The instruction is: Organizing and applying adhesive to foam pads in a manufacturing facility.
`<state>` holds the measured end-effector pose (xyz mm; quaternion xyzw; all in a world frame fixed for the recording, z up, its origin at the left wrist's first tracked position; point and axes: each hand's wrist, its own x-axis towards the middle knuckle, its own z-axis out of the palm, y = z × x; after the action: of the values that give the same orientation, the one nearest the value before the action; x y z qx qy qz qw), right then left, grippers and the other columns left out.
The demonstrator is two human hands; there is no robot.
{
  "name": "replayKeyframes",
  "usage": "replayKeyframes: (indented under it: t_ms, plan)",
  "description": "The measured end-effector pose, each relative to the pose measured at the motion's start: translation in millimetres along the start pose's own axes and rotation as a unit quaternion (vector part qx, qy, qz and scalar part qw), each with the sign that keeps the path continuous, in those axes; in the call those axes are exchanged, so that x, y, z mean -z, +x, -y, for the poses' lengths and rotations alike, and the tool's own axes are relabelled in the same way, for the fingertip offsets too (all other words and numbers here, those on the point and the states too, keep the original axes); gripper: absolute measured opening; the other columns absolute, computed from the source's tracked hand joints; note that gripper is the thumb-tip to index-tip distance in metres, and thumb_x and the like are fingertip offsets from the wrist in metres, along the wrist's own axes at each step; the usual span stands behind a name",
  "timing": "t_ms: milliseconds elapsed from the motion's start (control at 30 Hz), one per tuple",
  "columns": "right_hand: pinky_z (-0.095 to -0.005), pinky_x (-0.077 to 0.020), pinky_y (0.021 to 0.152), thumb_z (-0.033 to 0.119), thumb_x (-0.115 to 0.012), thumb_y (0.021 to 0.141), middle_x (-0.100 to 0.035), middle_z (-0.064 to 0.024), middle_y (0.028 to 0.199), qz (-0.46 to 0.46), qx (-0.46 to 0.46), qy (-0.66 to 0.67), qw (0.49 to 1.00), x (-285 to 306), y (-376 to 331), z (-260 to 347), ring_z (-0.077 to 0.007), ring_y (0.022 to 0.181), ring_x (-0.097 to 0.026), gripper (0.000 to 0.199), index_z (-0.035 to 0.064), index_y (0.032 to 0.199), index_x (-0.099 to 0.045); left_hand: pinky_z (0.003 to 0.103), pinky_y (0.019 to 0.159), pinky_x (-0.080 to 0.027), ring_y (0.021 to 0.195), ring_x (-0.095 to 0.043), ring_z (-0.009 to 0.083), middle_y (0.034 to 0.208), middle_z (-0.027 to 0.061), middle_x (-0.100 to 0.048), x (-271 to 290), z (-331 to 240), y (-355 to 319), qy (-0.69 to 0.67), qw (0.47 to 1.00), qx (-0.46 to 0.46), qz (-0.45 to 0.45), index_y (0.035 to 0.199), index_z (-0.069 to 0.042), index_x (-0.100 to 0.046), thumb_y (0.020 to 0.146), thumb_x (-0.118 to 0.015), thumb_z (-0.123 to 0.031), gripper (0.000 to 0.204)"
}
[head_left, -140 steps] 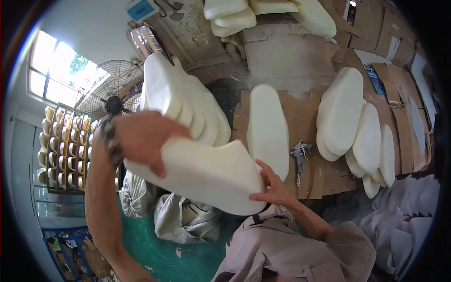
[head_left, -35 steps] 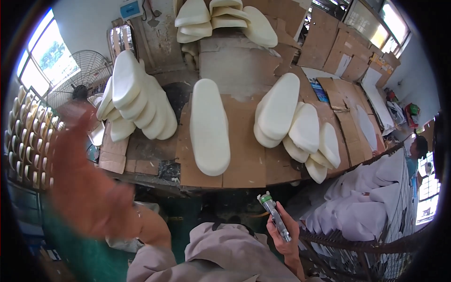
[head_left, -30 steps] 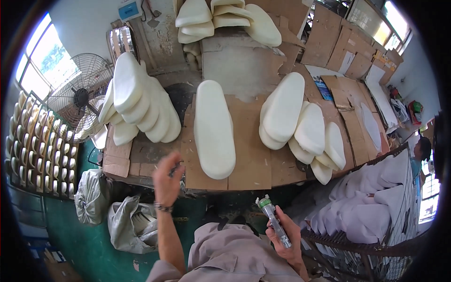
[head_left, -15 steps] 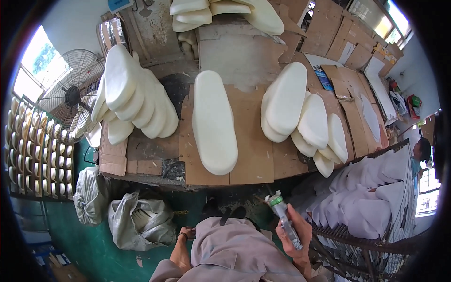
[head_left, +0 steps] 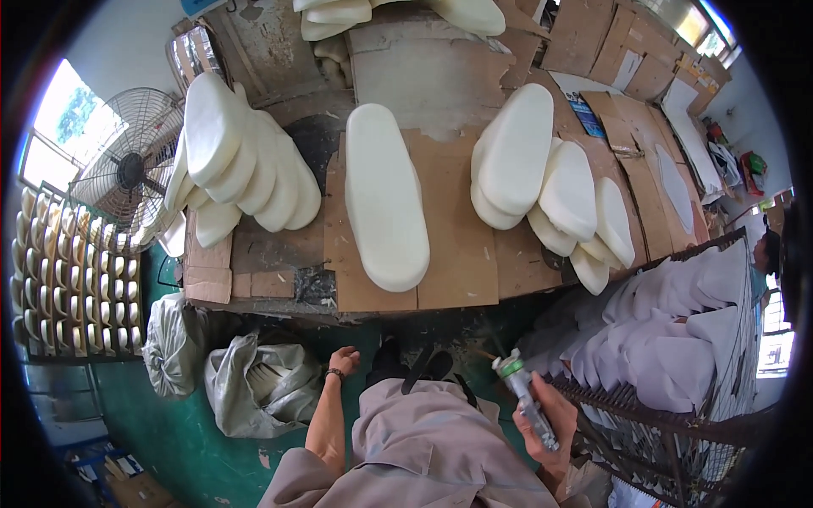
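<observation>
My right hand point(head_left: 549, 426) is closed around a grey metal hand tool point(head_left: 527, 400) with a green collar, whose tip points up and away toward the bench; its exact kind is unclear. With a dark band on the wrist, my left hand point(head_left: 344, 361) hangs below the bench's front edge, fingers loosely extended and holding nothing. Ahead of me, one long cream foam pad point(head_left: 387, 199) lies lengthwise on brown cardboard point(head_left: 458, 254). Similar foam pads point(head_left: 246, 165) overlap in a pile to its left. More pads point(head_left: 513, 157) are stacked to its right.
A large fan point(head_left: 130, 171) stands left of the bench, near a rack of foam pads point(head_left: 76, 284). Sacks point(head_left: 261, 386) sit on the green floor at left. At right, a wire rack point(head_left: 673, 440) carries pale grey sheets point(head_left: 677, 368). Another person point(head_left: 766, 254) is partly visible behind it.
My left hand has swung forward and away from my body. My right hand with the tool has shifted slightly right. The bench and foam pads appear higher in view.
</observation>
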<state>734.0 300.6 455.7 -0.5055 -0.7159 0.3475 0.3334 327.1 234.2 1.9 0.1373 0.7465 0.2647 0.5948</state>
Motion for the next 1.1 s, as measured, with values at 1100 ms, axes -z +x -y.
replayKeyframes:
  t_ms: [1100]
  plan:
    - [-0.0308,-0.0478,0.065,0.001,-0.073,0.075,-0.063,-0.0147,0.086,0.127,-0.019,0.060,0.990,55.1,-79.8,-58.7,-0.0221,0.069,-0.059,0.059,-0.0026,0.132,-0.059,0.044,0.087,-0.058,0.103,-0.068,0.0254,0.119,0.0131,-0.068,-84.2,-19.1,-48.7,-0.090,0.995,-0.044,0.013,0.138,-0.002,-0.053,0.097,-0.064,-0.015,0.045]
